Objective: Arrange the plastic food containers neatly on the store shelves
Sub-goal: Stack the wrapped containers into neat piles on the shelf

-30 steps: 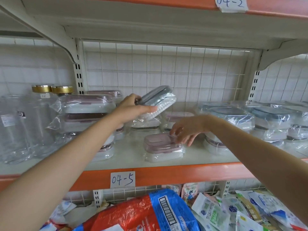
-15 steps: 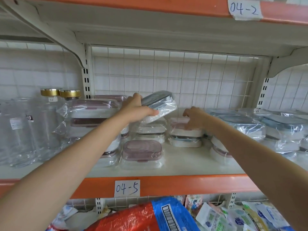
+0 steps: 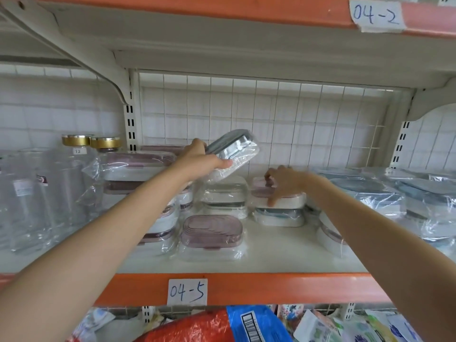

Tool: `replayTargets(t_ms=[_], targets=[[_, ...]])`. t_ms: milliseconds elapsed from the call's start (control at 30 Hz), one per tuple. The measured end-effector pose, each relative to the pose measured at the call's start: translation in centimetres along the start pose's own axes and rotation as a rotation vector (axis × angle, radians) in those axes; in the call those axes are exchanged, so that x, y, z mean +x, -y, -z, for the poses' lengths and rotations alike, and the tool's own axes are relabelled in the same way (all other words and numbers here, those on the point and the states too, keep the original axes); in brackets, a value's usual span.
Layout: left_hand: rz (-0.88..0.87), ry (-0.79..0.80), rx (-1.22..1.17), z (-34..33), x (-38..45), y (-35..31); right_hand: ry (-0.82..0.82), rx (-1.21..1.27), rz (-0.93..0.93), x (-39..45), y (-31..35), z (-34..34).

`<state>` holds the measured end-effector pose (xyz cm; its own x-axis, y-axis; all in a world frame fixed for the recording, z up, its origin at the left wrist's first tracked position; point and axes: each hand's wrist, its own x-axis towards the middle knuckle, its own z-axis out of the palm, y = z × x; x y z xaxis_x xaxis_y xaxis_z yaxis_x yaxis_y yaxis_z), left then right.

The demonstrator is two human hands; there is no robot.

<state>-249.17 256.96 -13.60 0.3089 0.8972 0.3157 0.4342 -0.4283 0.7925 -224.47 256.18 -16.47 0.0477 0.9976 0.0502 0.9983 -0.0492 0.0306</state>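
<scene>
jars (image 3: 47, 191) at shelf (image 3: 283, 255) left, stacked containers (image 3: 277, 203) centre, single container (image 3: 212, 234) before them, wrapped containers (image 3: 394, 196) right

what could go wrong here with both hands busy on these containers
1. The left hand holds the grey-lidded container tilted in loose, slippery wrap; it may slip onto the stack below.
2. The right hand grips the pink-lidded container atop a blue one; a pull might drag or topple that pair.
3. The left forearm passes close to the glass jars; a sideways swing could knock them.
</scene>
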Motion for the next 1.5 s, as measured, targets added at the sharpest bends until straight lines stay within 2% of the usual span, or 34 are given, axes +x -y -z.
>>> replayTargets(t_ms=[100,300,433,633,700,800,900,1000,1100,1167,1233,1333,1400,1500], targets=[[0.002,-0.035,0.001,0.3,0.1,-0.7,-0.042,-0.021,0.101,-2.4,1.9,0.7],[-0.022,-0.023,0.016,0.7,0.2,-1.4,-0.065,0.116,0.182,-7.0,4.0,2.1],[-0.020,-0.007,0.015,0.7,0.1,-1.8,0.008,0.398,0.344,-6.3,7.1,0.8],[-0.006,-0.013,0.051,0.8,-0.1,-1.7,0.095,0.683,0.414,-4.0,9.2,-2.8],[-0.006,-0.006,0.057,0.8,0.0,-1.6,0.091,0.637,0.424,-3.9,8.6,-2.9],[-0.017,-0.006,0.043,0.5,0.2,-1.7,0.078,0.573,0.334,-4.2,7.6,-3.0],[-0.024,0.001,0.037,0.0,0.2,-1.8,0.030,0.636,0.324,-4.8,7.8,-3.4],[-0.031,0.011,0.057,-0.4,0.1,-1.7,0.136,0.686,0.317,-5.3,7.3,-2.9],[-0.069,-0.018,0.121,-0.4,-0.2,-1.2,0.187,0.505,0.171,-6.0,4.4,-0.4],[-0.098,-0.038,0.223,-0.7,-0.2,-0.9,0.107,0.331,0.054,-6.6,2.2,1.6],[-0.134,-0.038,0.313,-1.3,-0.3,-0.9,0.007,0.274,0.008,-7.0,0.7,3.3],[-0.192,0.045,0.363,-3.4,-0.1,-1.1,-0.086,0.294,0.080,-6.9,0.1,4.7],[-0.258,0.118,0.351,-4.9,-0.3,-1.4,-0.087,0.254,0.173,-6.4,1.0,4.8],[-0.320,0.192,0.384,-6.1,-0.4,-1.2,-0.086,0.171,0.198,-4.8,1.8,4.0]])
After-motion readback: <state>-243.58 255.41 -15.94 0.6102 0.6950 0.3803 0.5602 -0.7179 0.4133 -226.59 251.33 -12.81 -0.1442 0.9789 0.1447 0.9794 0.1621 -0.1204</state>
